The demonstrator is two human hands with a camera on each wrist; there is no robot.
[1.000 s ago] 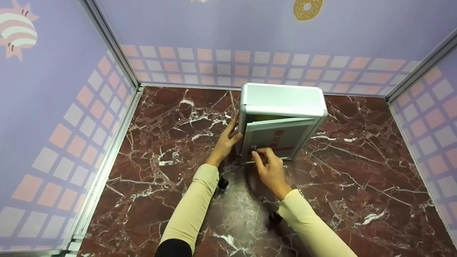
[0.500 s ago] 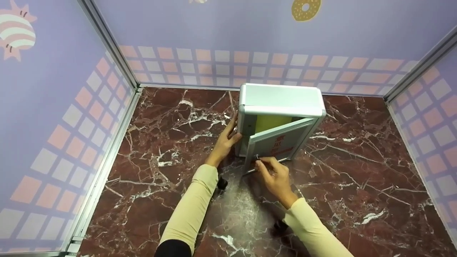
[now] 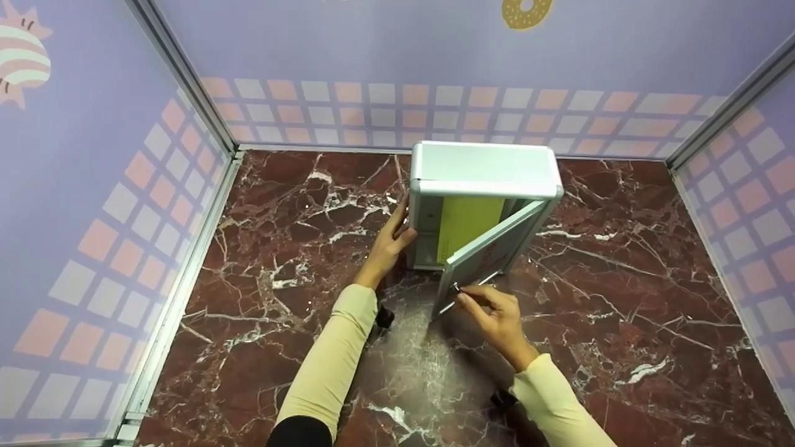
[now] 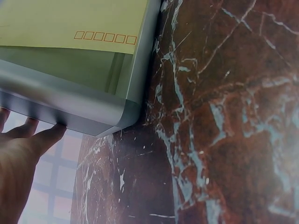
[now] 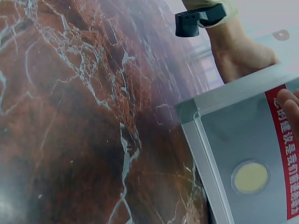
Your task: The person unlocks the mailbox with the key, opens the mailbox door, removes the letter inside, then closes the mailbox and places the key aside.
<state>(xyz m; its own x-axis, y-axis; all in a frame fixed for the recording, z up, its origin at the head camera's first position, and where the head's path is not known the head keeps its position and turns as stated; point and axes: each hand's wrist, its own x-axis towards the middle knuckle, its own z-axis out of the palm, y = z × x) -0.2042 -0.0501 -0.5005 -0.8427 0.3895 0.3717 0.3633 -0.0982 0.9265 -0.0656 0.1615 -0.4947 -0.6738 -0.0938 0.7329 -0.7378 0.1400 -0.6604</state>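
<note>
A silver metal-framed suggestion box (image 3: 487,164) stands upright on the marble surface, its front door (image 3: 490,248) swung partly out on the right side. Inside leans a yellow envelope (image 3: 469,220), with a row of small red squares in the left wrist view. My left hand (image 3: 386,245) rests against the box's left side, fingers fairly straight and thumb near the front edge. With thumb and forefinger my right hand (image 3: 497,313) pinches a small silver key (image 3: 456,287) at the door's lock. The right wrist view shows the door's red strip (image 5: 286,140) with white lettering.
Dark red veined marble (image 3: 298,248) lies under the box. A purple wall (image 3: 372,49) with pink and white squares rises close behind it, with similar panels left and right. Black wrist cameras (image 3: 385,317) hang beneath both sleeves.
My right hand has pulled the door from slightly ajar to wide, moving toward me and right. The envelope inside has come into view. My left hand stays at the box's side.
</note>
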